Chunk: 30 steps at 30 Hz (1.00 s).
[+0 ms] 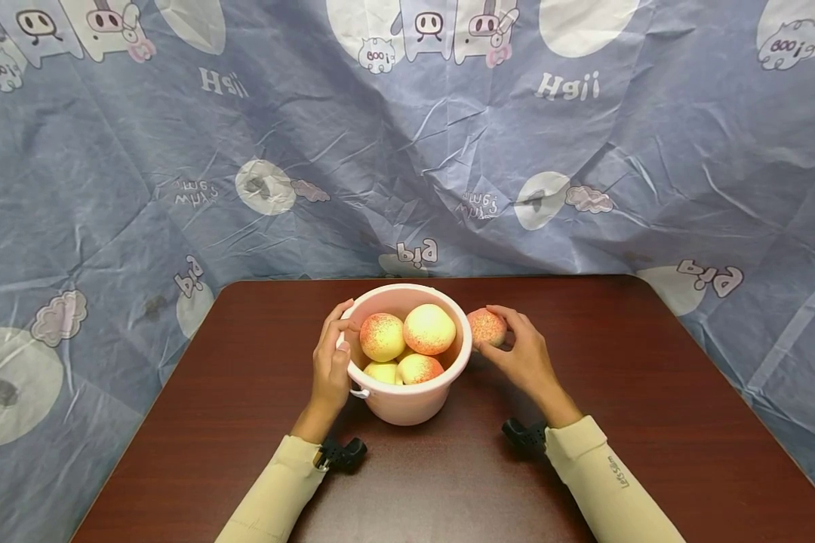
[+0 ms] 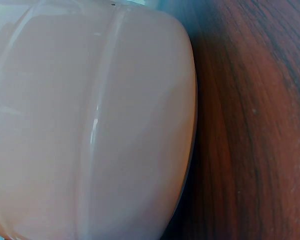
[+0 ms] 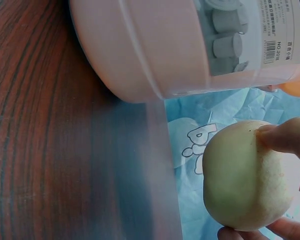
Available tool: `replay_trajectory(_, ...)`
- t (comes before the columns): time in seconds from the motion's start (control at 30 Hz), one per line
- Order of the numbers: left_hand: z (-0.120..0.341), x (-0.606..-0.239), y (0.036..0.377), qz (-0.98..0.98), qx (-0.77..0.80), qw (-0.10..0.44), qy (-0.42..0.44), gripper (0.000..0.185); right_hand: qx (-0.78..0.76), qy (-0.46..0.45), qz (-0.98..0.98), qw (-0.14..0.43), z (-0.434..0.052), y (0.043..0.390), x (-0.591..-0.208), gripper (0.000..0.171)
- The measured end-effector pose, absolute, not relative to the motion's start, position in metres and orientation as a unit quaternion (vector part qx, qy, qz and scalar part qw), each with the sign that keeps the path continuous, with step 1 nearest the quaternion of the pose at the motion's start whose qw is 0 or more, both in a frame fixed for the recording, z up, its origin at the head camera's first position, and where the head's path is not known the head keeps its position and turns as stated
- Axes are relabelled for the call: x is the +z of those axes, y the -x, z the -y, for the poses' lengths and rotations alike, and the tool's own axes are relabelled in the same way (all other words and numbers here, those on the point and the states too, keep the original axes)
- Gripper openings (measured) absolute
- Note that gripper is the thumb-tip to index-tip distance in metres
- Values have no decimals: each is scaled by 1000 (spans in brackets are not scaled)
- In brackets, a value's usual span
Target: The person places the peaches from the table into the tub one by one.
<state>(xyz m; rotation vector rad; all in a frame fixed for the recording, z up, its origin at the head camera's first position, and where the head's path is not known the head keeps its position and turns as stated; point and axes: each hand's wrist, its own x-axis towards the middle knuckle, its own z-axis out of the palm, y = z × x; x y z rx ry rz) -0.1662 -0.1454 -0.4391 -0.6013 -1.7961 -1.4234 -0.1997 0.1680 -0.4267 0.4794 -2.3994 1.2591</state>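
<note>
1. Four peaches (image 1: 429,329) fill the pink bucket (image 1: 407,403) at the middle of the brown table (image 1: 652,422).
2. The left hand (image 1: 330,362) grasps the bucket's near rim.
3. The right hand (image 1: 526,358) holds a fifth peach (image 1: 486,326) just beside the bucket's right wall.

Head view looked forward and down from above the bench's (image 1: 244,422) near edge, taking in the whole top and the draped cloth (image 1: 109,188) behind. Left wrist view sat very close against the pink bucket's (image 2: 90,130) wall, low beside the bench. Right wrist view looked from low and near, sharing that bucket (image 3: 154,45) and the peach (image 3: 244,175).
</note>
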Motion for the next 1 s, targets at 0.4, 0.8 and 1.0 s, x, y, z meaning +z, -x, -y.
replay_trajectory(0.4, 146, -440, 167, 705, -554, 377, 232, 41, 465, -177, 841, 213, -167, 200, -420, 65)
replay_trajectory(0.8, 147, -439, 166, 701, -560, 373, 235, 41, 477, -167, 831, 232, -167, 199, -416, 66)
replay_trajectory(1.0, 147, -439, 166, 702, -560, 372, 235, 42, 486, -160, 823, 247, -167, 199, -410, 66)
